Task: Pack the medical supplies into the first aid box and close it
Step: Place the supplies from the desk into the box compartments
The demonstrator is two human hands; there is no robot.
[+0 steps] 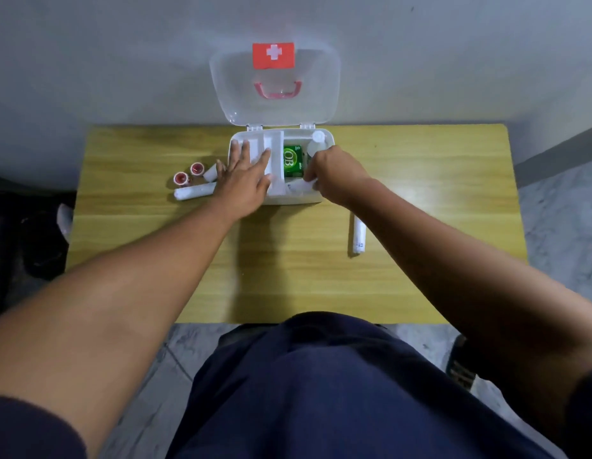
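A roll (299, 185) is pinched by the right hand (334, 175) in the box (326, 135) — long axis left-right; left hand (245, 180) is spread flat.

The open white plastic first aid box (327, 140) sits at upper centre of the yellow wooden table (288, 276). Two red-cored tape rolls (181, 179) lie to its left. A white rolled bandage (358, 236) lies below and right of it.

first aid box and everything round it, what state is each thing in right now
first aid box: open, on the table
lid: raised upright
green packet: inside the box
white bottle: inside, back right corner
left hand: flat on the box's left side
right hand: grip closed on a white roll in the box
two tape rolls: outside, left
long white rolls: still unpacked
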